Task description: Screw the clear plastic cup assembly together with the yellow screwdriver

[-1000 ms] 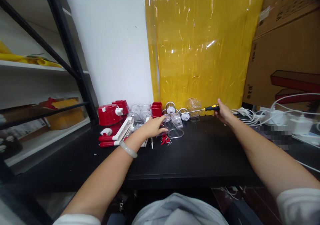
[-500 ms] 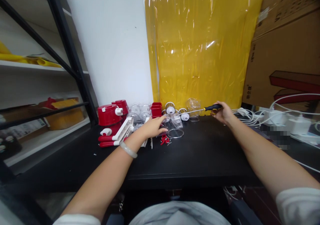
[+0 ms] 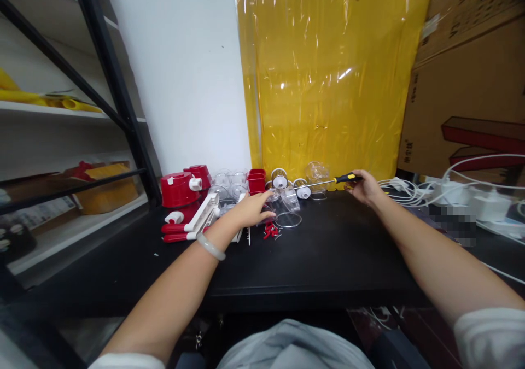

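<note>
My right hand (image 3: 365, 187) grips the yellow-and-black handle of a screwdriver (image 3: 342, 179) at the back of the black table (image 3: 311, 259); its metal shaft points left toward clear plastic cups (image 3: 318, 171). My left hand (image 3: 252, 208) lies flat, fingers stretched out, on a heap of clear plastic parts (image 3: 287, 199), with small red pieces (image 3: 269, 229) just in front of it. A pale bangle (image 3: 210, 246) sits on that wrist.
Red and white plastic appliance parts (image 3: 180, 189) and a red cup (image 3: 256, 180) stand at the back left. White cables and chargers (image 3: 443, 191) crowd the right side. A black metal shelf (image 3: 110, 85) stands left; yellow film and cardboard boxes (image 3: 471, 74) stand behind.
My right hand has closed around the screwdriver handle and lifted it slightly. My left hand has stayed in place.
</note>
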{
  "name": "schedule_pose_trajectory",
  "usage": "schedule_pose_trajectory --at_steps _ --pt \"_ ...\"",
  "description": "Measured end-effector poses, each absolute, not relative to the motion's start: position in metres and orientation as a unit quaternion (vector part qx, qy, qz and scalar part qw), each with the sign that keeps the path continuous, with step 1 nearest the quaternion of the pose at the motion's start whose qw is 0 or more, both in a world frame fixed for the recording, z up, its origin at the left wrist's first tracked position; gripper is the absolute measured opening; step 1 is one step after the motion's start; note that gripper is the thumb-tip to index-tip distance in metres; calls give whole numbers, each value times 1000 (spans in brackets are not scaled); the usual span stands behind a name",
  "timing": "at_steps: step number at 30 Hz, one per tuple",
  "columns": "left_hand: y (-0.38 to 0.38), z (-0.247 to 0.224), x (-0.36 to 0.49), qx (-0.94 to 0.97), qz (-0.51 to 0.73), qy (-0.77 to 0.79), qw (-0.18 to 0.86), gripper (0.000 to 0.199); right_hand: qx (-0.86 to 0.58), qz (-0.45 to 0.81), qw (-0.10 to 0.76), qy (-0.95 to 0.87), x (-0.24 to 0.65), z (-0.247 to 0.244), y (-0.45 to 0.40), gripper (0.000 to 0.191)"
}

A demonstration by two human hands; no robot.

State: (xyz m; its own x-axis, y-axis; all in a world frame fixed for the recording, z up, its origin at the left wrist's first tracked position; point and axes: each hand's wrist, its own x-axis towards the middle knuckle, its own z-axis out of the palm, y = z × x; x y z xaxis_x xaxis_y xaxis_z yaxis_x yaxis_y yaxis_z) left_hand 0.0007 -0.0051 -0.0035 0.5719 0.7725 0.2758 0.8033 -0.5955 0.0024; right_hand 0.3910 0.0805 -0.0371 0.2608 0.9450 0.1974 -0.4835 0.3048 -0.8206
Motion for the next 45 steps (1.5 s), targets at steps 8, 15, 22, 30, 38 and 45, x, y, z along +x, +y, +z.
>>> schedule_pose_trajectory --at_steps 8,15,22,30,38,45 --pt "-7 -2 1 -885 -123 -444 61 59 -360 426 730 -395 389 -47 86 32" --pt "-6 -3 1 -886 -119 -442 76 59 -321 491 728 -355 392 -42 83 26" --pt "-6 -4 2 -884 -118 -442 96 59 -404 405 720 -391 390 -45 85 29" --pt "2 -9 -2 -891 -134 -420 109 58 -341 503 710 -356 392 -35 72 15" --pt "3 -9 -2 -890 -130 -421 116 58 -422 409 707 -393 389 -39 80 37" --pt "4 -8 -2 -895 -131 -411 115 59 -368 473 722 -345 391 -34 78 14"
